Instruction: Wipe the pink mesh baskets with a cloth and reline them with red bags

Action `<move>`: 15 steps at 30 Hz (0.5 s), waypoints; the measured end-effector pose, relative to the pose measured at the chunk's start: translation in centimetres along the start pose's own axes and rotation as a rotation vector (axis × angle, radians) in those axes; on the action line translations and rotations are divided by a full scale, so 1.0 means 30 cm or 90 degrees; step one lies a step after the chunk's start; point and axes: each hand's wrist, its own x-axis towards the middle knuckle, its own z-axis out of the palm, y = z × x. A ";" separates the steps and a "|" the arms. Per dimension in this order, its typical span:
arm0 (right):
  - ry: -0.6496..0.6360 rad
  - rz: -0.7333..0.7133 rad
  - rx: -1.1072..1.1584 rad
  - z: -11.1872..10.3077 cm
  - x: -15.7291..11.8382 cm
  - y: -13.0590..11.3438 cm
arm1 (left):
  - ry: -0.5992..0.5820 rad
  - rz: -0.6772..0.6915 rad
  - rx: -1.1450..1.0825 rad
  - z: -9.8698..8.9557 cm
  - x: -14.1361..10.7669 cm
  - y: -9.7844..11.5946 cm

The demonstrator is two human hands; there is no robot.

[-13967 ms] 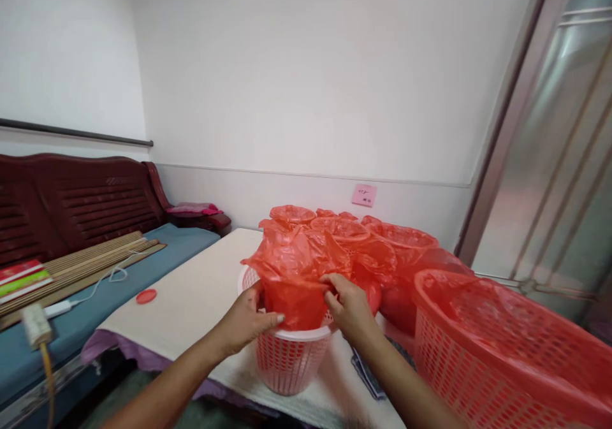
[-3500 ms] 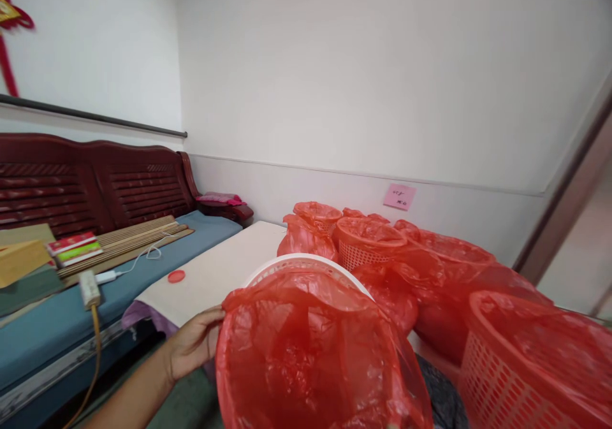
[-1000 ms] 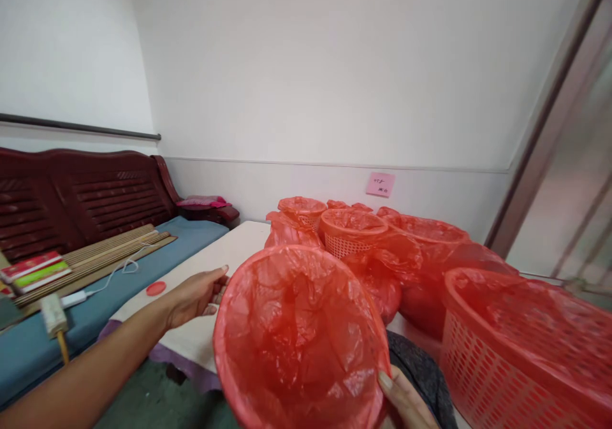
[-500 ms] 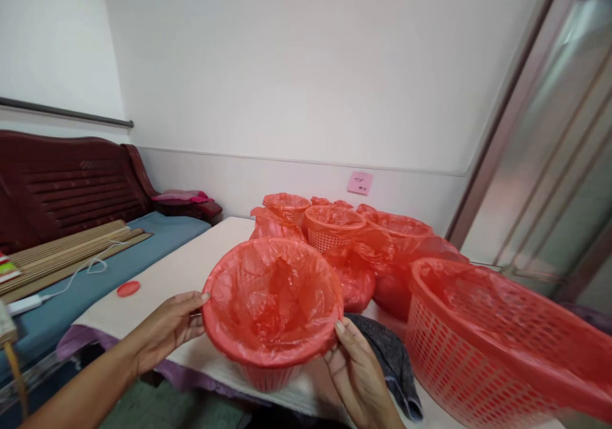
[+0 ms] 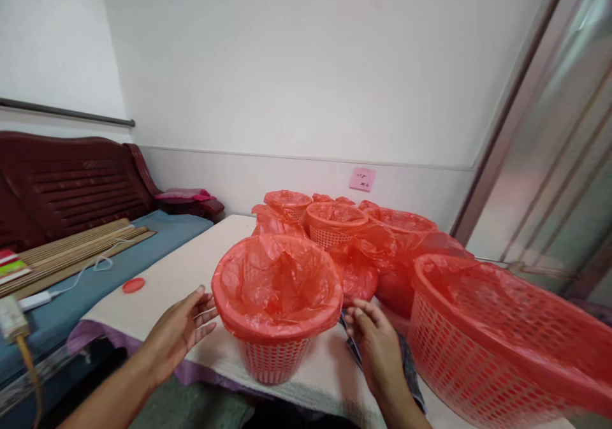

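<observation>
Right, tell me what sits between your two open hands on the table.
In the head view, the red-lined basket stands upright between the left hand and right hand; neither clearly touches it.

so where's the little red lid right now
In the head view the small red lid lies on the left, near the left edge of the cream tabletop, beside the blue sofa cushion and left of the left hand.

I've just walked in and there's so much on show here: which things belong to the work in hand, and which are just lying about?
In the work:
- left hand
- right hand
- lined basket
- other lined baskets
- large basket

Lying about:
- red lid
- bamboo mat
- pink note
- dark cloth
</observation>
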 end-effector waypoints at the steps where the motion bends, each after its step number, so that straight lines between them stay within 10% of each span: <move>1: 0.001 -0.046 -0.038 0.008 0.020 -0.014 | 0.017 0.001 -0.003 0.003 -0.015 -0.009; 9: -0.187 -0.059 -0.123 0.067 0.091 0.041 | -0.175 -0.023 0.013 0.076 -0.134 -0.089; 15: -0.186 -0.033 -0.155 0.032 0.061 0.059 | -0.150 -0.005 -0.026 0.102 -0.127 -0.096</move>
